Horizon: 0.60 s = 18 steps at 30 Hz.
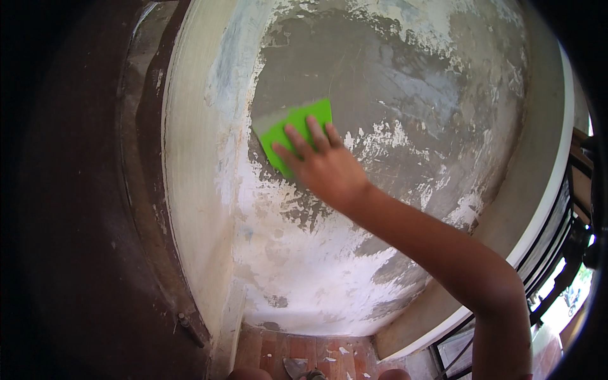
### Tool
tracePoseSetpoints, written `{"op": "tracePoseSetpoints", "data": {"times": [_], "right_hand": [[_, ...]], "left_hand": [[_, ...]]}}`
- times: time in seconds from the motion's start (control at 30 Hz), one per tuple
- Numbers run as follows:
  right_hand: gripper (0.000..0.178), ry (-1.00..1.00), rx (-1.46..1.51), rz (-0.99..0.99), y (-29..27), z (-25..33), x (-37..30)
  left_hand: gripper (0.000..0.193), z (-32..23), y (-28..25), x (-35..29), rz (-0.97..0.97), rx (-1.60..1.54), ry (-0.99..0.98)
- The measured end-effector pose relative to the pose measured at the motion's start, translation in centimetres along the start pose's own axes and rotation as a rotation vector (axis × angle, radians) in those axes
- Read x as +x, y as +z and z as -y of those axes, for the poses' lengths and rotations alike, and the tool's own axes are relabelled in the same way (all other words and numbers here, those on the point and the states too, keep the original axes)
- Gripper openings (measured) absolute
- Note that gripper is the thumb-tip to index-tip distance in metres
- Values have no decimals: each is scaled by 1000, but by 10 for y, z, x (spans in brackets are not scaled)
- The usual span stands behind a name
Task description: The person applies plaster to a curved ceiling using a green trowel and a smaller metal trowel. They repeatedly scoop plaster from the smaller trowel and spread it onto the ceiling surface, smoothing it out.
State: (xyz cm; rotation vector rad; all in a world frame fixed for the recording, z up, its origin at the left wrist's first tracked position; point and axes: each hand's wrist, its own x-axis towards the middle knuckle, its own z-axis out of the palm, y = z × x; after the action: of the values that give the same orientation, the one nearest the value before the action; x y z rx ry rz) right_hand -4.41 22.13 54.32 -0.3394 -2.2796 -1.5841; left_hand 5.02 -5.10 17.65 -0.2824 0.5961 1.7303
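Observation:
My right hand [328, 171] reaches up from the lower right and presses a bright green, flat rectangular piece, which looks like a plastic spreader [320, 112], against the wall. Its fingers are spread over the piece, and a pale smear or blurred strip shows along its upper left edge. Behind it the wall [316, 50] has a large bare grey patch with ragged white paint around it. No part of my left hand can be made out. Low in the view, a grey, wedge-shaped blade [295, 367] lies near the floor, beside a dark object cut off by the lower edge.
A dark brown door [69, 209] with a bolt [189, 326] stands at the left. Along the right runs a pale ledge [538, 209] with dark metal bars [548, 247] beyond. White flakes lie on the reddish tiled floor [342, 361], near my knees.

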Motion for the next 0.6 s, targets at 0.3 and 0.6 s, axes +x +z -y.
{"op": "tracePoseSetpoints", "data": {"times": [0.3,0.6], "right_hand": [[54,-303,150,427,-28,16,-107],[57,181,-96,-368,-89,-136,2]], "left_hand": [[31,1,-2,-2,6,-6,-3],[32,0,-2,-2,10,-9,-14]]}}
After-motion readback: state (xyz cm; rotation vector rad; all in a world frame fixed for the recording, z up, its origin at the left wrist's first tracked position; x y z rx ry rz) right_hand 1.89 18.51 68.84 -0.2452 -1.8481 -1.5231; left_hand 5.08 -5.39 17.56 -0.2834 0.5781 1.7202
